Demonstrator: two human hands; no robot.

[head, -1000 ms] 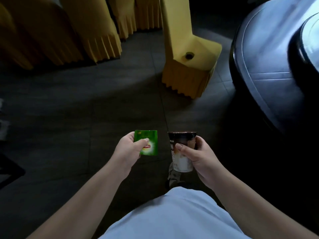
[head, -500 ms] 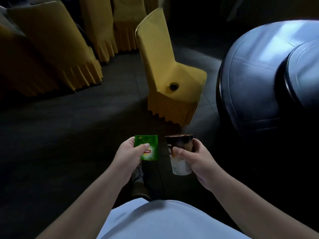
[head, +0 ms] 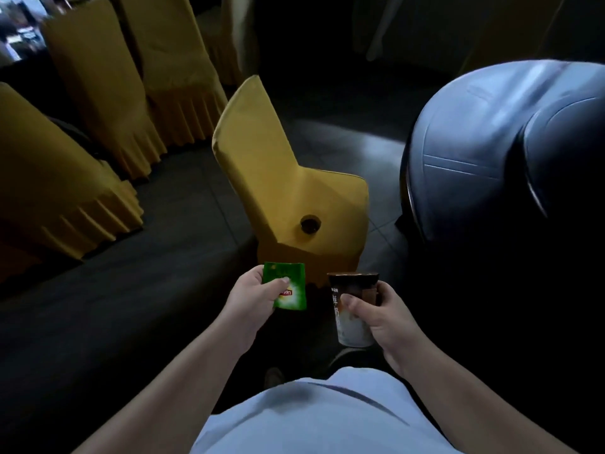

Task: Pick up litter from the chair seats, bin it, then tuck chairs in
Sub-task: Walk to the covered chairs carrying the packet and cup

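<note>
1. Holding litter in both hands: my left hand (head: 250, 298) pinches a green tea sachet (head: 289, 288) between thumb and curled fingers, and my right hand (head: 381, 314) is wrapped round a paper cup (head: 352, 311), which stands upright in the grip with its dark rim on top.

2. Straight ahead and just beyond both hands stands the yellow-covered chair (head: 288, 178). Its back is on the left, and its seat faces right toward the dark round table (head: 491, 142).

3. On that seat lies one more piece of litter, a small dark round object (head: 310, 223); it looks like a lid or shallow cup, but the light is too dim for me to tell which. It sits near the seat's front left part, well apart from the table.

4. That object lies forward of the hands, between them and slightly nearer the line of my left hand. Being round, it shows no long axis to line up with.

5. As I judge it, neither hand is free to take it. Nothing stands between hands and seat.

6. No bin is in view.

7. Other yellow-covered chairs (head: 98, 93) stand at the left, well apart from this one, across the dark floor (head: 163, 257).

8. My pale shirt (head: 327, 414) fills the bottom edge.
</note>
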